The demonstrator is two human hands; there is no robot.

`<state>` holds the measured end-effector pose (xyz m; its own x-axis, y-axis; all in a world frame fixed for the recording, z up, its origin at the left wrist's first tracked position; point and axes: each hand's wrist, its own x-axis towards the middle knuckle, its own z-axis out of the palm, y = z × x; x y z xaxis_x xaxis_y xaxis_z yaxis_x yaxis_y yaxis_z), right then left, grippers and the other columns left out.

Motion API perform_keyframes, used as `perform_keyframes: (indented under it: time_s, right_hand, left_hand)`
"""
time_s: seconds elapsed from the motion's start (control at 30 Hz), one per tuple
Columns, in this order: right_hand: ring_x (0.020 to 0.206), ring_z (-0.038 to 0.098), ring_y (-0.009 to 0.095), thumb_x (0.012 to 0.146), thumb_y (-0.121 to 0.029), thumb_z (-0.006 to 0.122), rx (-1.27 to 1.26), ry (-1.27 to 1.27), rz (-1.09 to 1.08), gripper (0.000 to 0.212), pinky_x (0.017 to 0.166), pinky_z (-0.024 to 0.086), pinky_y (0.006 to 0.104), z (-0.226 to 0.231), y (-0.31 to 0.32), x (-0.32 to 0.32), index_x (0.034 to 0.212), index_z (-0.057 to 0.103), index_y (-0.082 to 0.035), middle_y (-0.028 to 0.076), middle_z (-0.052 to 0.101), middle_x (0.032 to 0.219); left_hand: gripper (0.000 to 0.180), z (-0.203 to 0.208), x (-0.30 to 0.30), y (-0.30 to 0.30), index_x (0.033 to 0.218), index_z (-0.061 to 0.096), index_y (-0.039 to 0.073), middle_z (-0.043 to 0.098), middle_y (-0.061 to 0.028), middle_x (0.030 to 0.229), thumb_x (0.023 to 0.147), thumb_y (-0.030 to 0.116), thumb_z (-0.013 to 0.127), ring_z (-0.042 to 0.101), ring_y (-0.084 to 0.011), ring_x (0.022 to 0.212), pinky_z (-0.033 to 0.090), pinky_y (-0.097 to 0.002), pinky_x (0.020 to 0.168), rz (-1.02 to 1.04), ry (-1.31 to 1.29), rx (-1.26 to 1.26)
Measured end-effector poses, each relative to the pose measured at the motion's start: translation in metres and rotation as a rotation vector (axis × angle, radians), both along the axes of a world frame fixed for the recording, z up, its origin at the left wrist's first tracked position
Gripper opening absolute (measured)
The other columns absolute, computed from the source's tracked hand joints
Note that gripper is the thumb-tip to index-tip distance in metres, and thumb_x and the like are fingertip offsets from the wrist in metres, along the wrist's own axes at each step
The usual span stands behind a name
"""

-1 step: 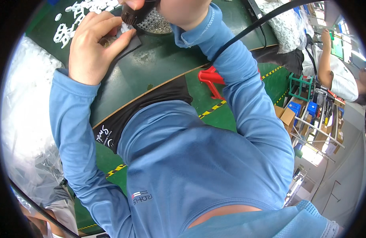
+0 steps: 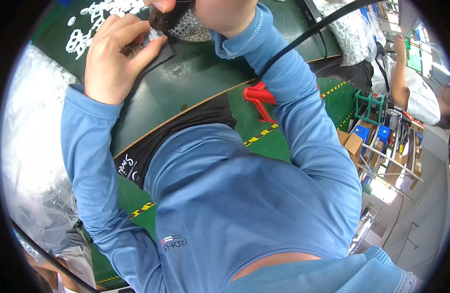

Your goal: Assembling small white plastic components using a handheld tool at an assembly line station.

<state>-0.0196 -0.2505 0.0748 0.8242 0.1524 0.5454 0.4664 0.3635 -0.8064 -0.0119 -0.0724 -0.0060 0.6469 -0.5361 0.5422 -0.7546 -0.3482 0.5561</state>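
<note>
Fingers [image 2: 133,30] of the left hand [image 2: 107,63] curl inward, with the thumb and forefinger pinching a small white plastic piece [image 2: 154,34] between their tips, over a flat dark-grey pad [image 2: 162,55] on the dark green tabletop [image 2: 186,73]. The right hand [image 2: 225,15], cut off by the upper edge, has a digit bent against a black ridged cylindrical tool [image 2: 159,20], whose end is at the white piece; whether they touch, I cannot tell. Its other fingers are out of sight, so I cannot tell how they lie.

Just beside the tool, a round perforated metal dish [image 2: 185,22] holds many small metal bits. Beyond the left hand, white plastic parts [image 2: 78,42] lie scattered.

Writing shows on the clothing: the black cloth garment [image 2: 193,116] bears white script lettering with a smaller line and a curved mark, turned sideways, and the blue long-sleeved shirt [image 2: 254,195] carries a small dark printed logo with stripes and a touch of red, seen upside down on the chest.

A clear plastic bag [image 2: 34,127] bulges along the left. To the right are a red plastic stool [image 2: 260,95] and a co-worker in a white top [image 2: 420,100].
</note>
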Motion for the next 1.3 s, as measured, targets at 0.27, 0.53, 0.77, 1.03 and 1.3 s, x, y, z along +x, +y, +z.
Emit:
perform_keyframes:
  time_s: [0.27, 0.53, 0.77, 1.03, 1.3]
  right_hand:
    - [0.049, 0.051, 0.012, 0.093, -0.064, 0.065, 0.246, 0.147, 0.252, 0.072, 0.048, 0.044, 0.0234, -0.013, 0.009, 0.011, 0.118, 0.056, 0.003, 0.009, 0.060, 0.070]
    - [0.055, 0.055, 0.011, 0.093, -0.065, 0.065, 0.117, 0.034, 0.106, 0.077, 0.052, 0.045, 0.0214, -0.013, 0.006, 0.004, 0.120, 0.054, 0.006, 0.011, 0.061, 0.074]
    - [0.057, 0.057, 0.009, 0.090, -0.066, 0.069, 0.116, -0.053, 0.098, 0.080, 0.052, 0.045, 0.0203, -0.013, 0.004, 0.008, 0.121, 0.054, 0.006, 0.010, 0.062, 0.075]
    - [0.053, 0.055, 0.010, 0.083, -0.080, 0.063, 0.090, -0.060, 0.036, 0.096, 0.050, 0.044, 0.0197, -0.013, 0.005, 0.008, 0.121, 0.052, 0.007, 0.010, 0.061, 0.072]
    - [0.053, 0.055, 0.011, 0.084, -0.077, 0.066, 0.251, -0.055, 0.186, 0.095, 0.050, 0.045, 0.0201, -0.026, 0.007, 0.011, 0.124, 0.051, 0.008, 0.012, 0.063, 0.074]
  left_hand:
    - [0.024, 0.001, 0.000, 0.000, 0.095, 0.073, -0.002, 0.064, -0.0066, 0.084, 0.079, 0.012, 0.084, 0.056, -0.0238, 0.078, 0.048, -0.0355, 0.070, 0.007, -0.011, -0.004]
    - [0.023, 0.001, -0.001, 0.000, 0.093, 0.072, -0.001, 0.062, -0.0062, 0.082, 0.079, 0.013, 0.084, 0.055, -0.0238, 0.077, 0.047, -0.0357, 0.068, 0.002, -0.004, -0.026]
    - [0.023, 0.001, -0.002, -0.001, 0.092, 0.071, -0.001, 0.062, -0.0061, 0.081, 0.078, 0.013, 0.084, 0.055, -0.0237, 0.077, 0.047, -0.0354, 0.069, 0.015, 0.004, -0.019]
    - [0.024, 0.004, -0.002, 0.000, 0.093, 0.071, -0.001, 0.062, -0.0063, 0.081, 0.078, 0.013, 0.084, 0.055, -0.0239, 0.077, 0.048, -0.0356, 0.070, 0.015, 0.030, 0.000]
    - [0.024, 0.001, -0.003, -0.001, 0.095, 0.073, 0.000, 0.062, -0.0059, 0.082, 0.077, 0.012, 0.084, 0.056, -0.0236, 0.080, 0.048, -0.0352, 0.072, 0.028, 0.011, -0.009]
